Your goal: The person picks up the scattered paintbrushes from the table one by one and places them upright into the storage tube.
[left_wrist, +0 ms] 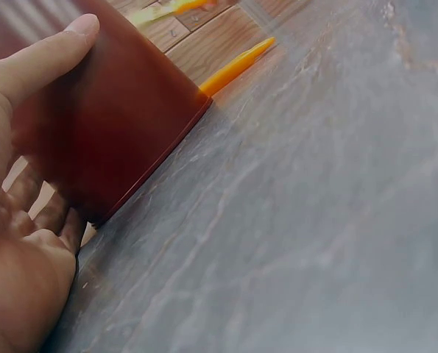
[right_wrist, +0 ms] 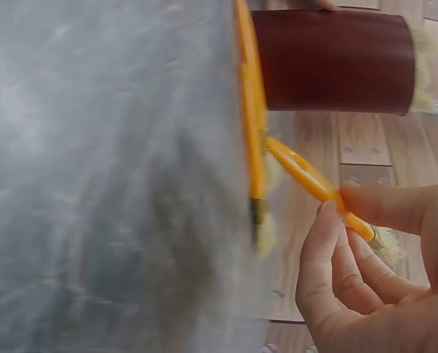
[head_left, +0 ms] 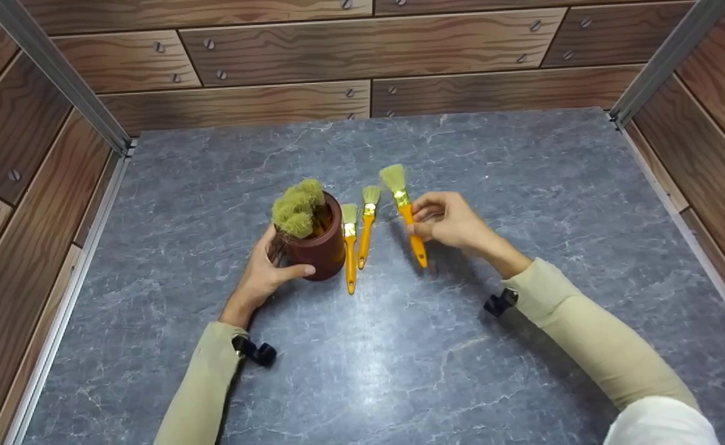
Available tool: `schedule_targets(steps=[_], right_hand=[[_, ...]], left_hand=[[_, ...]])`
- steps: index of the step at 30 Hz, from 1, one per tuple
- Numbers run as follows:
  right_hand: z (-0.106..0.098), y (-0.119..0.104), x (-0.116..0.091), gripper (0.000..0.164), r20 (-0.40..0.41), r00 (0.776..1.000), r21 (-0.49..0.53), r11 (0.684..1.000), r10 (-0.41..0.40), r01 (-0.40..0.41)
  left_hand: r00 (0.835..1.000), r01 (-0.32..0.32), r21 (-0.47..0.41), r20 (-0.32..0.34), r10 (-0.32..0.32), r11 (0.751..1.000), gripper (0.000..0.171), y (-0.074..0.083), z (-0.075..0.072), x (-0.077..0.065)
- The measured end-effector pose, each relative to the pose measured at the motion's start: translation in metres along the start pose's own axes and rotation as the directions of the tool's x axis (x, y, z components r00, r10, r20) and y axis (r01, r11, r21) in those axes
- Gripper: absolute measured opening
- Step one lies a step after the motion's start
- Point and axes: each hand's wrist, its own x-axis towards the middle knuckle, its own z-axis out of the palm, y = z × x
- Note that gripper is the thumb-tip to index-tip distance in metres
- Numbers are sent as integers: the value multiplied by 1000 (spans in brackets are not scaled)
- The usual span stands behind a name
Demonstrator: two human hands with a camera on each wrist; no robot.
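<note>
My left hand (head_left: 262,272) grips a dark red-brown round holder (head_left: 319,256) that stands upright on the table, thumb across its front and fingers round its far side. Several brushes stick out of the holder, pale bristles (head_left: 297,210) upward. In my right hand (head_left: 452,222), thumb and fingertips pinch the orange handle of a paintbrush (right_wrist: 307,173), its bristles pointing away from me and its handle end toward me. Between the hands lie two more paintbrushes, one (head_left: 350,247) close beside the holder and another (head_left: 367,225) just right of it.
The grey marble-patterned table (head_left: 436,371) lies under everything. Wood-patterned walls (head_left: 362,52) rise at the back and both sides, with metal posts (head_left: 59,77) at the back corners. A small black wrist camera (head_left: 254,350) sits at the left cuff.
</note>
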Motion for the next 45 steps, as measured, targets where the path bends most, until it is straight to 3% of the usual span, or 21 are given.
schedule_targets(steps=[17,28,45], right_hand=[[1,-33,-2,25,-10,990,40,989,-140,141],[5,-56,-6,22,-6,977,77,974,-215,215],[23,-88,-2,20,-4,952,146,942,-306,303]], left_hand=[[1000,-13,-46,5,13,999,104,0,0,3],[1000,-5,-26,13,5,1000,105,-1,0,1],[1000,-11,-29,20,12,1000,103,-1,0,0]])
